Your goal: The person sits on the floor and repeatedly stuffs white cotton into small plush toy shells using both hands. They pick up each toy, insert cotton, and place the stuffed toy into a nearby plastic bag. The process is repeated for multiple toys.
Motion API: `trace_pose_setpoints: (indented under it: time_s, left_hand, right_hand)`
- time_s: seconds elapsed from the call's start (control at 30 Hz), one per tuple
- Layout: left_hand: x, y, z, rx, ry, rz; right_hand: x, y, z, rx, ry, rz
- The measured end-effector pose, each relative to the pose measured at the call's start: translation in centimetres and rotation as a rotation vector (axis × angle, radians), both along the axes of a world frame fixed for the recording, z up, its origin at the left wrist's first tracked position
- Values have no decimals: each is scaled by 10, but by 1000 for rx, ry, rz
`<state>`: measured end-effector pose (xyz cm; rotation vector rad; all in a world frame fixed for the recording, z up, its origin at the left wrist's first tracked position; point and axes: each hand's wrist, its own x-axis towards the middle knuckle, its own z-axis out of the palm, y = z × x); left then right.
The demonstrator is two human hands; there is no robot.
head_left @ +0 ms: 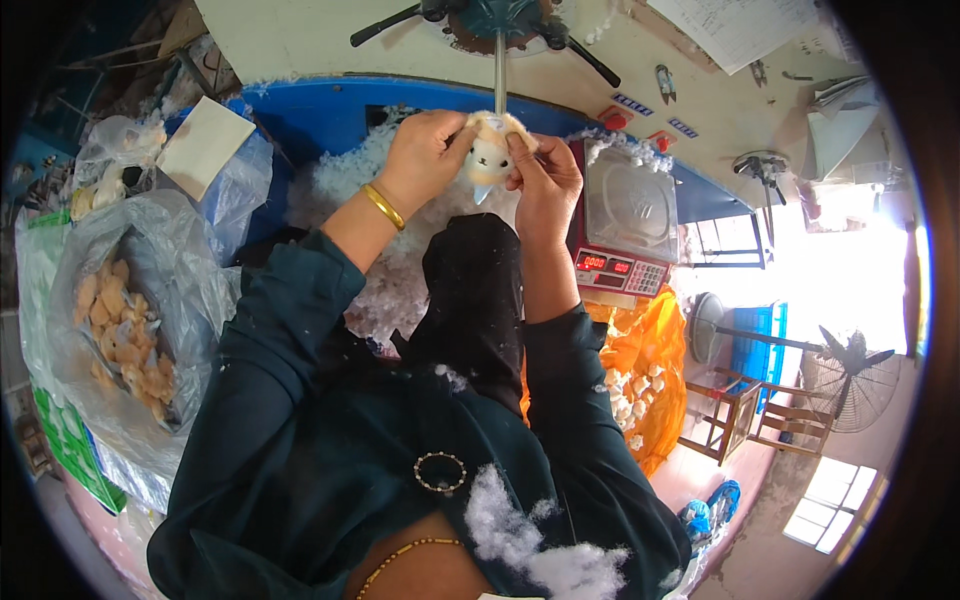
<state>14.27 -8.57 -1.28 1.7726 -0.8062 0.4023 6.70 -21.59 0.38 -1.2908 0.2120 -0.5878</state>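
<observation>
A small plush toy head [490,155], cream and tan with dark eyes and a pale blue pointed piece, sits at the end of a thin metal tube [500,75]. On its left side my left hand [428,150] pinches the tan fabric edge between thumb and fingers. My right hand [546,180] grips the other side, its thumb pressed on the front of the plush. The tube's tip is hidden by the fabric. Loose white stuffing [385,290] lies below and around my hands.
A red digital scale [625,215] stands right of my hands. To the left, a clear plastic bag [190,240] holds several tan plush pieces [125,330]. An orange bag [660,340] with white stuffed pieces is at the lower right. Black handles [595,62] flank the tube.
</observation>
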Motion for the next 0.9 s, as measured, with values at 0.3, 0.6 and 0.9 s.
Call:
trace_pose_setpoints:
  time_s: [0.3, 0.6, 0.9]
  left_hand:
    - [-26, -1, 12, -61, 289, -82]
    - [-5, 9, 11, 45, 57, -58]
    - [-20, 11, 5, 140, -1, 29]
  right_hand:
    - [4, -24, -1, 31, 45, 65]
    - [2, -23, -12, 170, 60, 48]
    - [-8, -37, -12, -169, 225, -26]
